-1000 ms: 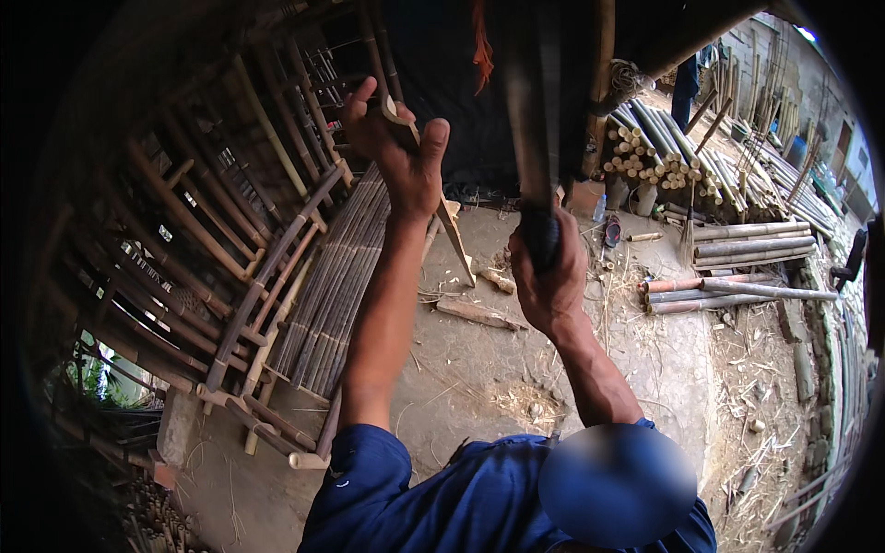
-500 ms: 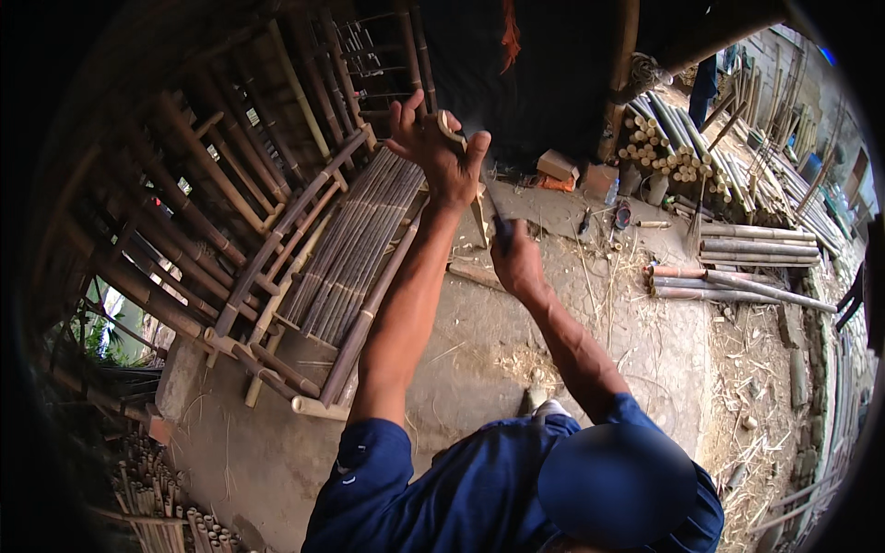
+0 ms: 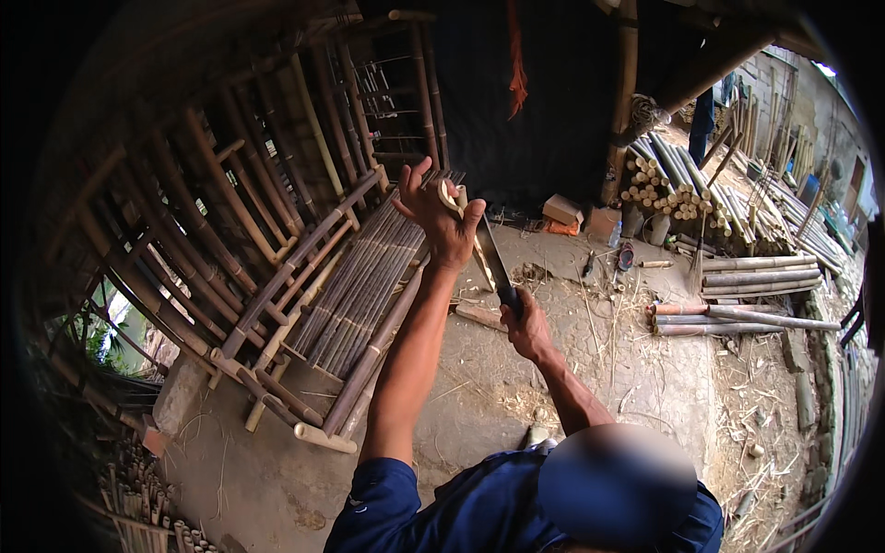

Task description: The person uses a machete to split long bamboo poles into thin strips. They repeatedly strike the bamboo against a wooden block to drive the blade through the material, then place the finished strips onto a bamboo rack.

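Note:
My left hand (image 3: 441, 221) is raised in front of me, its fingers spread and thumb out. A pale split bamboo piece (image 3: 454, 197) rests in the crook between thumb and fingers, and its lower part shows beside the blade. My right hand (image 3: 527, 329) is wrapped round the dark handle of a long knife (image 3: 496, 261). The blade points up and away, its tip close to my left thumb and wrist. Whether its edge touches the bamboo I cannot tell.
Left of my arm stands a bamboo bench (image 3: 364, 276) with a slatted seat. Stacked bamboo poles (image 3: 668, 180) lie at the far right, with more poles (image 3: 761, 276) nearer. A cardboard box (image 3: 562, 210) sits by the dark backdrop. Shavings (image 3: 525, 403) litter the floor.
Both hands sit lower in the picture, and the whole scene has also shifted down a little. The knife blade, blurred before, now shows clearly alongside the bamboo. Both grips stay the same.

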Demonstrator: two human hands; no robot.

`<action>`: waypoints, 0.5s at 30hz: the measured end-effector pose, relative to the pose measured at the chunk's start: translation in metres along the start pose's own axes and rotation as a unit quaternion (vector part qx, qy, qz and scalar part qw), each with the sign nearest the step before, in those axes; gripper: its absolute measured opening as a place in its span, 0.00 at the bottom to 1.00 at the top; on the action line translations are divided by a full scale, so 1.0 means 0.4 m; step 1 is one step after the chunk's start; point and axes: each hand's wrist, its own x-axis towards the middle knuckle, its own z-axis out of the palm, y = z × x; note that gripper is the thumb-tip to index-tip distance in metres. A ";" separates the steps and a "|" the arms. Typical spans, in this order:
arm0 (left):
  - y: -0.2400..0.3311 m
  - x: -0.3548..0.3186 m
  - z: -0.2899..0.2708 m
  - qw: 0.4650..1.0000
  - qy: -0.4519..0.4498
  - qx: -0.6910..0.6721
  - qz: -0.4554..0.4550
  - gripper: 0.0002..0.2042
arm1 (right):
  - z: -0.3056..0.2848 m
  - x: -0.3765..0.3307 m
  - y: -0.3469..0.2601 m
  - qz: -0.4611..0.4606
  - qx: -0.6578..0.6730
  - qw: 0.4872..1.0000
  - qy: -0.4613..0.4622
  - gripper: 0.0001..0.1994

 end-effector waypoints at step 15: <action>-0.031 -0.037 0.068 0.998 -0.028 -0.054 -0.018 0.26 | 0.018 0.088 0.160 0.019 -0.197 0.980 -0.020 0.14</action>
